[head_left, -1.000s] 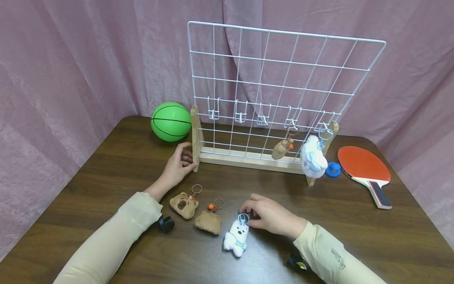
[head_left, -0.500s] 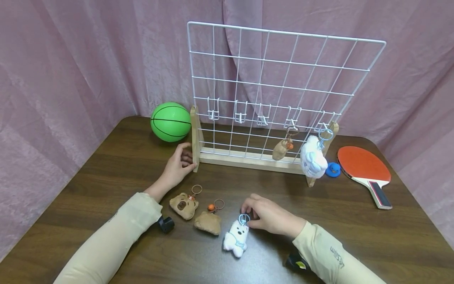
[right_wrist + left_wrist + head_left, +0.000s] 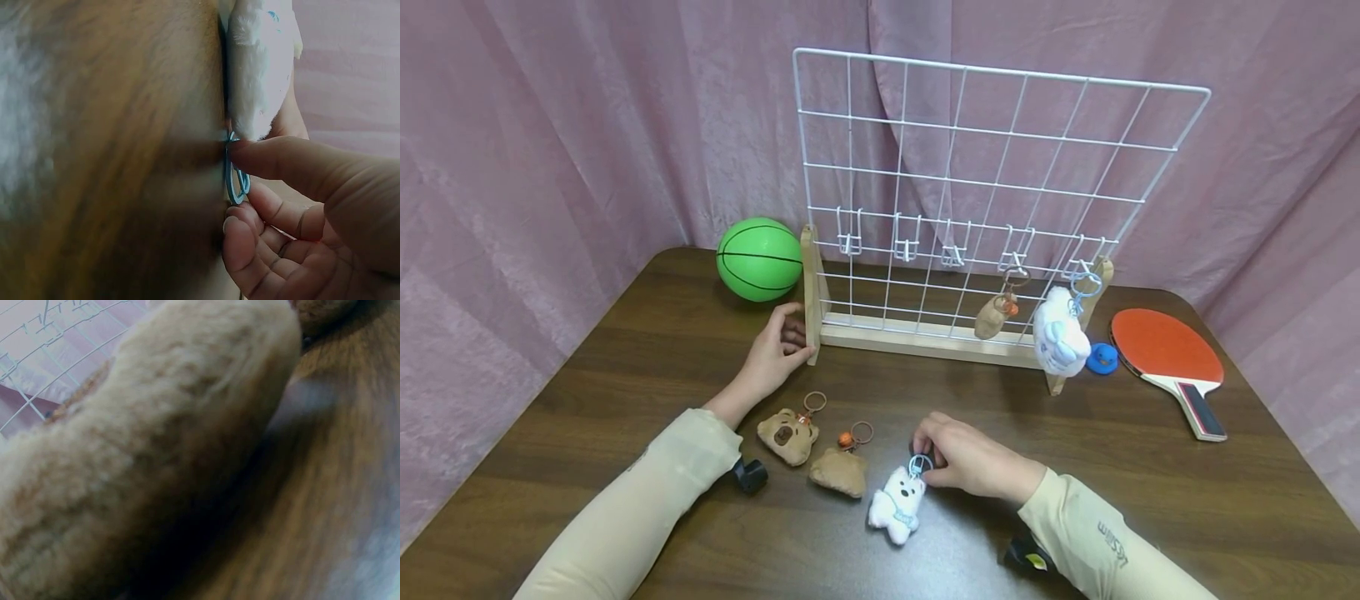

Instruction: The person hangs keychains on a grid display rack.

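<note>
My left hand grips the left wooden foot of a white wire grid rack, thumb at the front and fingers curled behind. A white plush bear keychain lies face up on the table; my right hand pinches its light blue ring at the thumb tip. Left of it lie a brown plush bear keychain and another brown plush keychain, face hidden. On the rack's right-hand hooks hang a brown plush keychain and a white one. Brown plush fills the left wrist view.
Several wire hooks sit along the rack, the left ones bare. A green ball stands beyond the rack's left foot. To the right are a blue rubber duck and a red table tennis paddle. A pink curtain hangs behind.
My right fingers have shifted slightly and the blue ring has moved a little to the right with them. The left hand stays on the rack. The whole head view drifted slightly.
</note>
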Motion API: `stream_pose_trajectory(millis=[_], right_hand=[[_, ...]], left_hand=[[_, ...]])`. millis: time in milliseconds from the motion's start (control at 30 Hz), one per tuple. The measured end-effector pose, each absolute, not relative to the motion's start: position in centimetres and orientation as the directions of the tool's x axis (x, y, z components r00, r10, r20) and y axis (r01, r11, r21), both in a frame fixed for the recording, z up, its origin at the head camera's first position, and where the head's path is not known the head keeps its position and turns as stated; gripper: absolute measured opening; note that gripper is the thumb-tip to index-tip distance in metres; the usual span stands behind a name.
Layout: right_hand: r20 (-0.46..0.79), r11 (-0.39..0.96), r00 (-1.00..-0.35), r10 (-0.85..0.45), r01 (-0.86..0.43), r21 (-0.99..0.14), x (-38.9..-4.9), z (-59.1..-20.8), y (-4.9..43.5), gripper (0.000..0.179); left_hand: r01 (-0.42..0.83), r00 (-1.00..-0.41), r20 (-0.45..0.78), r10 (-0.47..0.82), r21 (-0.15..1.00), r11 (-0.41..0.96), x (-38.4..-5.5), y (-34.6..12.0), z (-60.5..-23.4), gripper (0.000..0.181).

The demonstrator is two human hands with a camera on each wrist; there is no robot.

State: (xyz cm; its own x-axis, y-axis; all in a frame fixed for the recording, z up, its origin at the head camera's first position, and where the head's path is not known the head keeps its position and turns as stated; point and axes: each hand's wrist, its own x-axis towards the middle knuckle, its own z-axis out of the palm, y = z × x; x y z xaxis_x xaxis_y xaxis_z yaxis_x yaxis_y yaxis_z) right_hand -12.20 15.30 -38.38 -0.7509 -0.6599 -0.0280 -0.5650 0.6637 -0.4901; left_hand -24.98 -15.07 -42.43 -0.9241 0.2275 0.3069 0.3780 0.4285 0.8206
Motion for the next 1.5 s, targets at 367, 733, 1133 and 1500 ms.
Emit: stream_pose_trajectory(millis=[367, 733, 1133, 1500], right_hand=[[-0.034, 0.63, -0.749, -0.662, -0.531, -0.567, -12.1, -38.5, 15.5, 0.025], [-0.07, 0.573, -0.754, -0.653, -0.432, -0.696, -11.8, -36.9, 16.1, 0.014], [-0.019, 0.558, -0.743, -0.669, -0.485, -0.673, -11.6, -34.8, 16.6, 0.011], [0.123, 0.545, -0.697, -0.706, -0.647, -0.533, -11.8, -32.7, 17.0, 0.012]], left_hand=[[0.377, -0.924, 0.306, 0.228, 0.823, 0.424, -25.0, -15.1, -42.5, 0.066], [0.393, -0.918, 0.321, 0.231, 0.808, 0.439, -24.8, -14.9, -42.2, 0.066], [0.396, -0.917, 0.322, 0.235, 0.81, 0.432, -24.8, -14.9, -41.9, 0.066], [0.391, -0.919, 0.32, 0.231, 0.81, 0.437, -25.0, -15.1, -42.4, 0.065]])
